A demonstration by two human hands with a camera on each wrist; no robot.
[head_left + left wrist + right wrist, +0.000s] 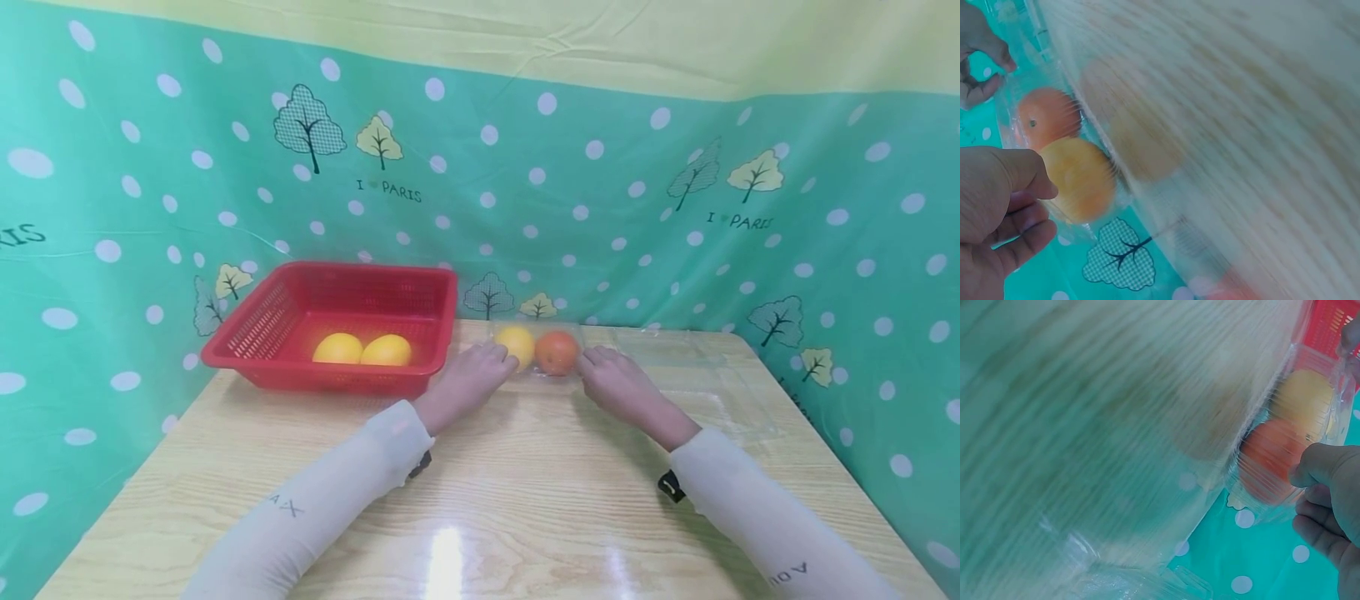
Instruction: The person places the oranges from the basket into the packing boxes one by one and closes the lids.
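A clear plastic box point(1313, 359) stands at the table's far edge, with a yellow round fruit point(515, 346) and a red-orange round fruit point(557, 353) side by side inside. Ribbed plastic shows over both fruits in the right wrist view. My left hand point(480, 371) pinches the box at its left end, beside the yellow fruit. At the opposite end my right hand point(615, 379) pinches it with thumb and curled fingers, next to the red-orange fruit. Part of the box's near side is hidden by the hands in the head view.
Left of the box, a red plastic basket point(322, 379) holds two yellow fruits point(362, 350). More clear plastic containers point(701, 392) lie on the wooden table point(525, 483) at the right. A green dotted curtain point(600, 200) hangs right behind the table and along its sides.
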